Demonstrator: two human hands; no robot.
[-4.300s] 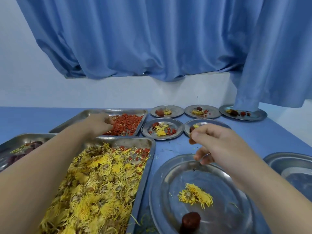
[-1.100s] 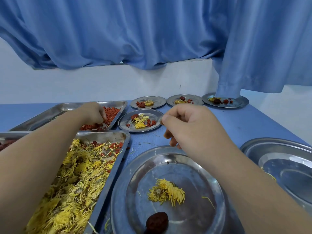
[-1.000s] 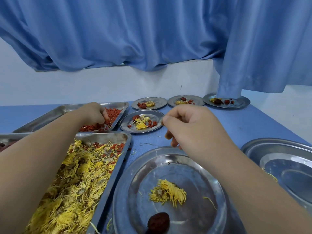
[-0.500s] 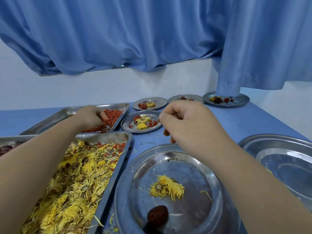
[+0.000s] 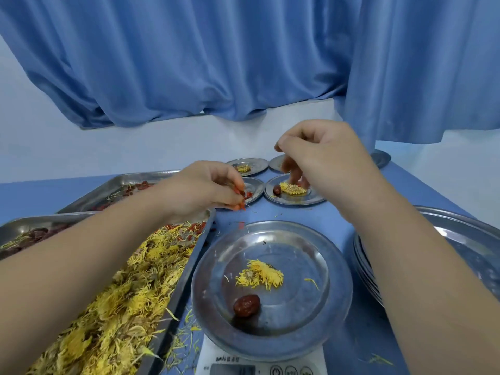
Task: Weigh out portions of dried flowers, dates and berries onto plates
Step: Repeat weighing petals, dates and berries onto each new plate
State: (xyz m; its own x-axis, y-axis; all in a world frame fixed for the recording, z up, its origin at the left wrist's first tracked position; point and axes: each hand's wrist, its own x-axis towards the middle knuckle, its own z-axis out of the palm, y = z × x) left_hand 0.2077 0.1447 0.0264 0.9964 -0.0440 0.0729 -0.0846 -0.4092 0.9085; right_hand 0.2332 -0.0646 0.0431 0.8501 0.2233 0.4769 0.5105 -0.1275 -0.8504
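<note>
Left hand (image 5: 205, 190) pinches a loose clump of berries (image 5: 242, 202) mid-frame; some could drop on the table (image 5: 270, 213). Right hand (image 5: 319, 158) is curled, contents unclear.

**Both grips raised, fingers bunched**

Two bare forearms come in from the lower corners and angle forward toward each other. The left grip (image 5: 205, 188) sits knuckles-up, its fingertips (image 5: 230, 185) curled down and bunched round a pinch of red berries (image 5: 242, 203). The right grip (image 5: 324, 158) is higher and farther out, wrist bent, fingers (image 5: 293, 173) dangling downward, thumb tucked against the forefinger. Whether it holds anything, can't tell.
</note>
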